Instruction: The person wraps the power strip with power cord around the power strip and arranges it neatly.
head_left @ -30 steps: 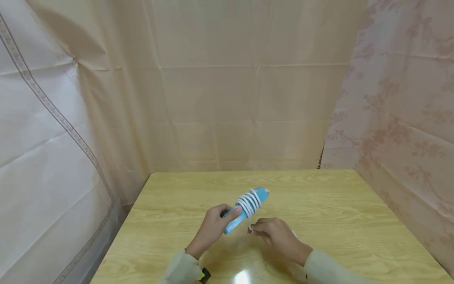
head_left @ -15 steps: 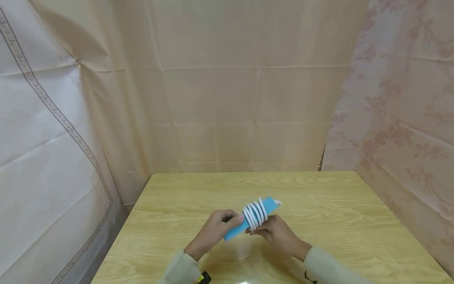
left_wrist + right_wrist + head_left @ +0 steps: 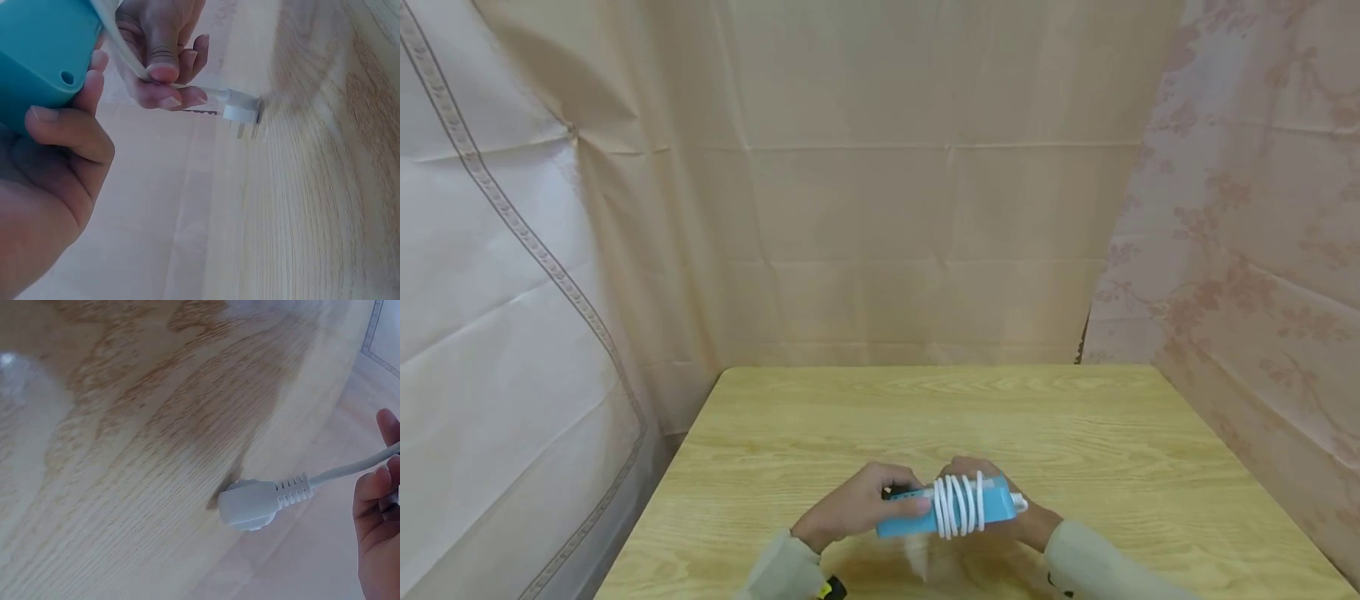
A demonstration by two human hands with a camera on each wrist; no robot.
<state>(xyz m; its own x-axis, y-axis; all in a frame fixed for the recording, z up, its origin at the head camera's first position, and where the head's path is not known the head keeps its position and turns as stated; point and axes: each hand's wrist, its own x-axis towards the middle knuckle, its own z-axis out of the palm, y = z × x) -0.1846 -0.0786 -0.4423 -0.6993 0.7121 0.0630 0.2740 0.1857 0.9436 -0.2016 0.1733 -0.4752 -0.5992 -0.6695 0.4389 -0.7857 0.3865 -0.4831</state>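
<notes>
A light blue power strip (image 3: 998, 503) is held above the table, with white cord (image 3: 946, 508) wound round its middle in several loops. My left hand (image 3: 856, 502) grips its left end, the thumb lying along the near face. Behind the strip is my right hand (image 3: 972, 467), partly hidden by it in the head view. In the left wrist view the right hand (image 3: 164, 47) pinches the cord between thumb and fingers, close to the plug. The white plug (image 3: 250, 503) hangs free past the fingers, near the tabletop; whether it touches cannot be told.
The wood-grained table (image 3: 760, 417) extends beneath and beyond both hands. Beige curtain (image 3: 850, 208) hangs behind it, white cloth (image 3: 497, 333) on the left, and flowered cloth (image 3: 1255, 250) on the right.
The power strip has come down nearer and turned from slanting to almost level. The right hand, earlier below the strip with the cord, has passed behind it.
</notes>
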